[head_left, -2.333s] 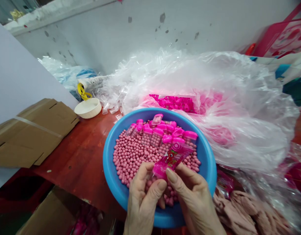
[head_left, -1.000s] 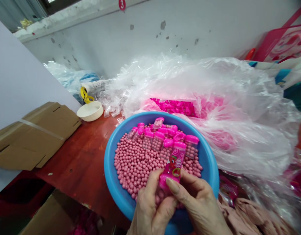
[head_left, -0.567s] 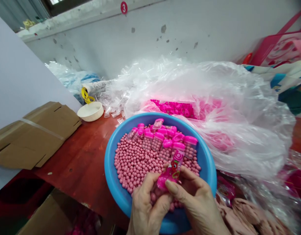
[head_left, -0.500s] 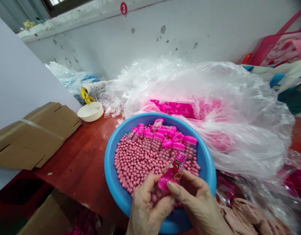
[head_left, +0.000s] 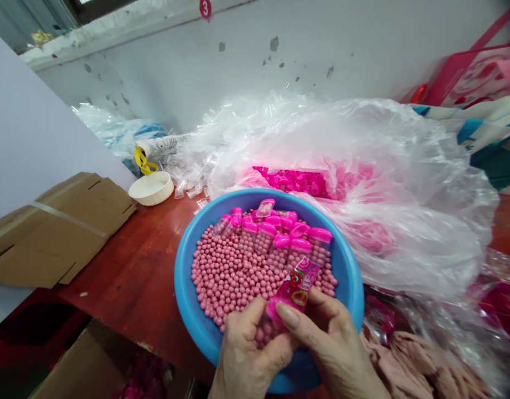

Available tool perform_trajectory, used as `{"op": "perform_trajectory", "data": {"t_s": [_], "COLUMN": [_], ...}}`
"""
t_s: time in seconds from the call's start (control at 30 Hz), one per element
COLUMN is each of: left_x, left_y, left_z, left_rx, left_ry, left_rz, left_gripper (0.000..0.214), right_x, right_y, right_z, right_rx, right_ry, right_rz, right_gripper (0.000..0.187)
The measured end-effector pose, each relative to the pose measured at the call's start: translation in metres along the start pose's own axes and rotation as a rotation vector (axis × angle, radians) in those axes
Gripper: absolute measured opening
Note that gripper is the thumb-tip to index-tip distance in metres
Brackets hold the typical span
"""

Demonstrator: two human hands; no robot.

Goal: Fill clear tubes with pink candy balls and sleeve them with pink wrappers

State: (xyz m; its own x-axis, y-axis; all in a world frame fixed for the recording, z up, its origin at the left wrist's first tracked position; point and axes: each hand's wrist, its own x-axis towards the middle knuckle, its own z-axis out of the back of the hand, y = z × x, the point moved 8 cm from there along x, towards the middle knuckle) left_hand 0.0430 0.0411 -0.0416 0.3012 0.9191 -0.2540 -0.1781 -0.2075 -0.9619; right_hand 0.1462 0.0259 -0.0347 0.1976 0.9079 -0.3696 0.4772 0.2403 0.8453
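Observation:
Above the near side of a blue basin (head_left: 187,310), my left hand (head_left: 246,354) is closed around a small clear container (head_left: 263,331) with pink balls inside. My right hand (head_left: 335,346) pinches a printed pink plastic sleeve (head_left: 299,282) between thumb and fingers. The sleeve lies against the pink-capped end of the container; how far it goes over the cap is hidden by my fingers. Loose pink balls (head_left: 227,277) fill much of the basin. Several filled containers with pink caps (head_left: 265,238) rest on them toward the far side.
Behind the basin, a big translucent plastic bag (head_left: 425,216) holds bright pink caps (head_left: 298,182). Clear empty containers (head_left: 192,174) lie to its left, beside a white round lid (head_left: 152,188) and yellow scissors handles (head_left: 144,162). Flattened cardboard (head_left: 59,227) sits at left on the red table (head_left: 125,271).
The printed sleeve has turned slightly, showing more of its printed face, and my right thumb has shifted a little left along it. The whole view has moved slightly.

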Motion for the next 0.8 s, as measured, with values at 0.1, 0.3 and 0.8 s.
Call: {"op": "perform_trajectory", "data": {"t_s": [0.1, 0.3, 0.8], "left_x": [-0.002, -0.001, -0.015], "left_y": [-0.011, -0.007, -0.008], "left_z": [0.003, -0.001, 0.015], "left_rx": [0.134, 0.07, -0.075], "left_ry": [-0.081, -0.016, -0.239], "left_rz": [-0.071, -0.058, -0.18], "left_gripper": [0.023, 0.024, 0.037], "right_x": [-0.001, 0.001, -0.002], "right_y": [0.004, 0.009, 0.005], "right_z": [0.002, 0.003, -0.004], "right_rx": [-0.068, -0.23, -0.104], "right_ry": [-0.068, -0.081, -0.041], "right_rz": [0.061, 0.137, 0.028], "right_gripper": [0.027, 0.023, 0.021]}}
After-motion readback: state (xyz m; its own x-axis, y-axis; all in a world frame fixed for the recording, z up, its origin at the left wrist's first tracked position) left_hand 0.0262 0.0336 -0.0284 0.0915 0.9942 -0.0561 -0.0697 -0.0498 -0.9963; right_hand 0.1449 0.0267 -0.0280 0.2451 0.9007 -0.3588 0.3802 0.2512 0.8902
